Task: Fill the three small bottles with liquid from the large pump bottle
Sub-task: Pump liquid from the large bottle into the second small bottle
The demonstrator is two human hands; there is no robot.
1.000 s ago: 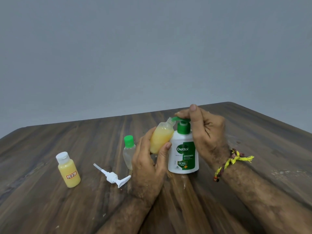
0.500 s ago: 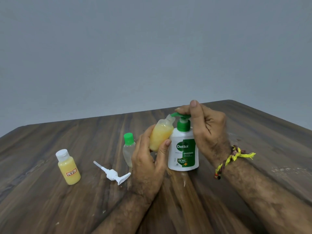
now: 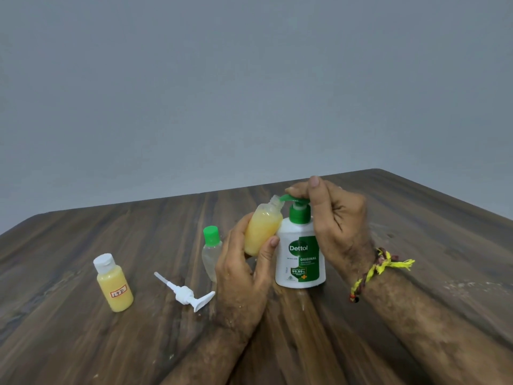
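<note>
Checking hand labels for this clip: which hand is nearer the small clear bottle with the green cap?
Left. The left hand sits right beside the small clear bottle with the green cap, partly covering it; the right hand is beyond the white pump bottle, on its green pump head.

White-and-green pump bottle, yellow small bottle, dark streaked wood table

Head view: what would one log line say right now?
left hand holds open bottle | mouth at nozzle | right hand on pump

loose pump lies left of, probably touching, capped bottle.
</note>
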